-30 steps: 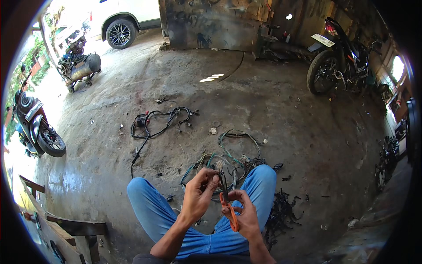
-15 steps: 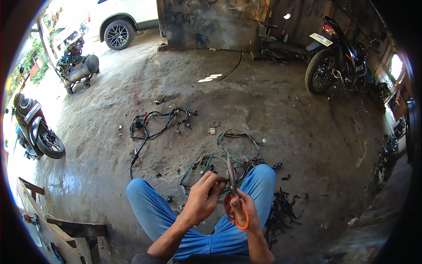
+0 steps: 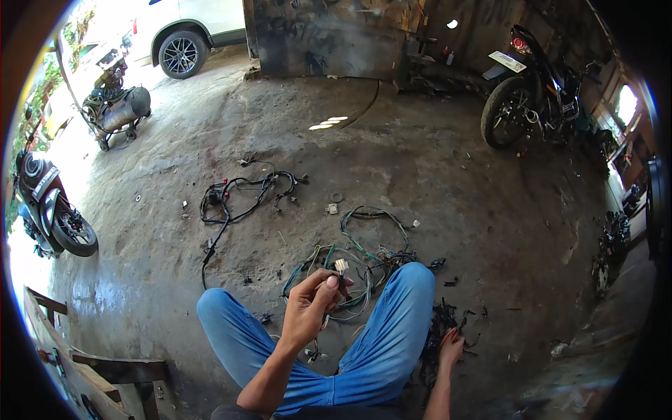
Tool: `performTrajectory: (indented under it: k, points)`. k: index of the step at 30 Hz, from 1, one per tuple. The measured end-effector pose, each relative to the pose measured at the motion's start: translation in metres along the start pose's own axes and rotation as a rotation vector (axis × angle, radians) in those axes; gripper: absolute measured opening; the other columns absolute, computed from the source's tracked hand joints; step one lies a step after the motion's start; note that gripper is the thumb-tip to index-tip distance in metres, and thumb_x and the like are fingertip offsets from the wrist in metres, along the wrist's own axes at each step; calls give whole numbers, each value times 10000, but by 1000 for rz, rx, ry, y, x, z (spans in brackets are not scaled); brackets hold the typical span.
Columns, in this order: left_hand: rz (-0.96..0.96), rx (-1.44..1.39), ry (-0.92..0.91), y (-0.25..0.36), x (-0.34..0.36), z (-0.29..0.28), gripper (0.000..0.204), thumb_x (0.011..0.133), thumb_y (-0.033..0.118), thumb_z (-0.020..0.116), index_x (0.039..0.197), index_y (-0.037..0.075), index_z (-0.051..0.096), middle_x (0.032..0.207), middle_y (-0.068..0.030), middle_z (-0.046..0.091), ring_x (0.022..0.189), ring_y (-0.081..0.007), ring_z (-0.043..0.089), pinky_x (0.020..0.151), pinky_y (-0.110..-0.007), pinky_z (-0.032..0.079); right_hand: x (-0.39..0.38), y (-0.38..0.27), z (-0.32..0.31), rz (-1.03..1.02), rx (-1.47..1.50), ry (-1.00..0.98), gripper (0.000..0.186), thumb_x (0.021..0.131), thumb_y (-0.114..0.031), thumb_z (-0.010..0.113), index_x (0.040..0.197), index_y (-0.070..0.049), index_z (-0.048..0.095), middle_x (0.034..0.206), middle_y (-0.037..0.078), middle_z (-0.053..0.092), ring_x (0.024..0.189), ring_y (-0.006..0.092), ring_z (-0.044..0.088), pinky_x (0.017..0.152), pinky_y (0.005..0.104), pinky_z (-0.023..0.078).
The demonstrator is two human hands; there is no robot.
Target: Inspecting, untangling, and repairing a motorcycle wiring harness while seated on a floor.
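Observation:
Between my legs, my left hand (image 3: 308, 308) is raised, its thumb and fingers pinched on a small pale wire connector (image 3: 341, 266). Behind it, a loose tangle of green, white and black wires (image 3: 364, 280) lies on the floor. My right hand (image 3: 452, 344) is low beside my right knee, over a heap of black strips and scraps (image 3: 437, 318). Its fingers look closed, with a reddish edge showing by them; what they hold is too small and dark to make out.
A black wiring harness (image 3: 259, 192) lies ahead to the left. Motorcycles stand at the left (image 3: 59, 210) and far right (image 3: 525, 98). An air compressor (image 3: 122, 105) is at the far left, and wooden framing (image 3: 119, 365) is near my left side.
My right hand, which held orange-handled scissors beside my left hand, has moved right and down to the black scraps. My left hand has turned, and the pale connector now shows at its fingertips.

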State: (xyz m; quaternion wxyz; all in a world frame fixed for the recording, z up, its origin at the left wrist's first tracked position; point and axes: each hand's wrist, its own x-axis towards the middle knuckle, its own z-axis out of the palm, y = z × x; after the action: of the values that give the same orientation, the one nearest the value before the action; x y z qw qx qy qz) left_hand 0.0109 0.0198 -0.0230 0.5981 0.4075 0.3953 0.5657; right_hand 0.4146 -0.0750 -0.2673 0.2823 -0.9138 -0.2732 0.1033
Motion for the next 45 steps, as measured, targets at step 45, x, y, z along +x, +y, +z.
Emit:
performTrajectory:
  k: [45]
  points:
    - [-468, -938, -196, -9, -17, -22, 271, 1094, 308, 427, 1174, 79, 549, 593, 119, 343, 535, -28, 264, 512, -212, 254, -181, -321, -49, -359, 1235, -1193, 214, 880, -45, 768, 1088, -14, 727, 1114, -2, 472, 974, 72, 496, 859, 231, 418]
